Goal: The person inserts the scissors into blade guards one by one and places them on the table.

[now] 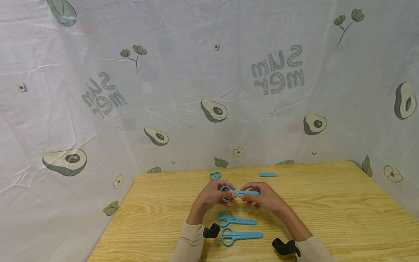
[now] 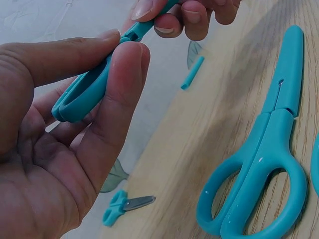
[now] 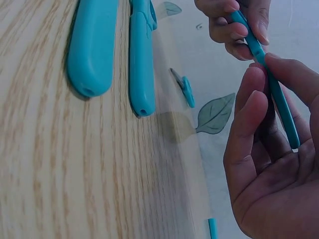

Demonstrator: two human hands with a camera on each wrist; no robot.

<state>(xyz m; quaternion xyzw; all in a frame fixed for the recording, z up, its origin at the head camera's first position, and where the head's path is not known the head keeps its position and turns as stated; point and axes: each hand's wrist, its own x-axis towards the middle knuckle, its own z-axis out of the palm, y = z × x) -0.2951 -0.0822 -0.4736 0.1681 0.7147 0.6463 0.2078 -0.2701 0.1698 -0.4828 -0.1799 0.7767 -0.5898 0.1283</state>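
Note:
Both hands hold one pair of blue scissors above the table. My left hand (image 1: 214, 195) pinches the handle loops (image 2: 84, 94) between thumb and fingers. With thumb and fingertips, my right hand (image 1: 262, 196) grips the blue sheath (image 3: 283, 107) over the blades, which are hidden. The two hands are close together, nearly touching near where sheath and handles meet. Below them lie two sheathed blue scissors, the upper pair (image 1: 240, 221) and the lower pair (image 1: 245, 235), with handles to the left.
Unsheathed scissors (image 1: 215, 175) lie near the table's back edge, behind my left hand, their metal blades showing in the left wrist view. A separate blue sheath (image 1: 268, 174) lies at the back right. A printed cloth (image 1: 183, 72) hangs behind the wooden table (image 1: 150, 218).

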